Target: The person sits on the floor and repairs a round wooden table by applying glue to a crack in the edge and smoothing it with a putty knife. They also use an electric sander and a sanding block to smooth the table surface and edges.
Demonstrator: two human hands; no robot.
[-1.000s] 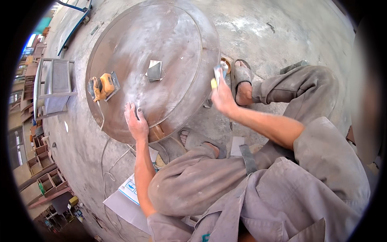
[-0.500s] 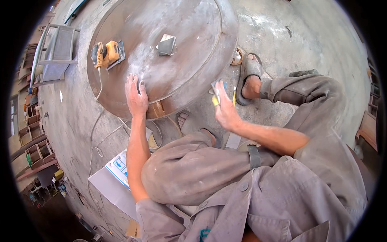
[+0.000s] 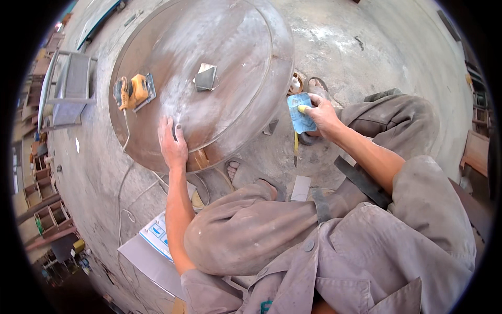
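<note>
My left hand [image 3: 173,149] lies flat with fingers stretched on the near edge of a large round wooden top [image 3: 238,118], which is streaked with pale dust. My right hand [image 3: 325,118] is off the top's right side, pinching a blue-backed sheet of sandpaper [image 3: 299,121]. Yellow wrapping covers the thumb of that hand. A yellow and black electric sander [image 3: 138,91] rests at the left of the top. Near the middle of the top lies a folded piece of grey sandpaper [image 3: 205,79] with a pale piece under it.
The sander's cord [image 3: 126,131] runs over the edge to the floor. Beside my right foot are a round container [image 3: 295,83] and a thin yellow tool [image 3: 296,149]. A dark grey scrap [image 3: 271,127] and a cardboard sheet [image 3: 149,261] lie on the floor. A metal frame [image 3: 70,86] stands at left.
My right hand has drawn back to the right and turned, bringing the sandpaper's blue side into view. A dark grey scrap now shows on the floor. My left hand stays on the top.
</note>
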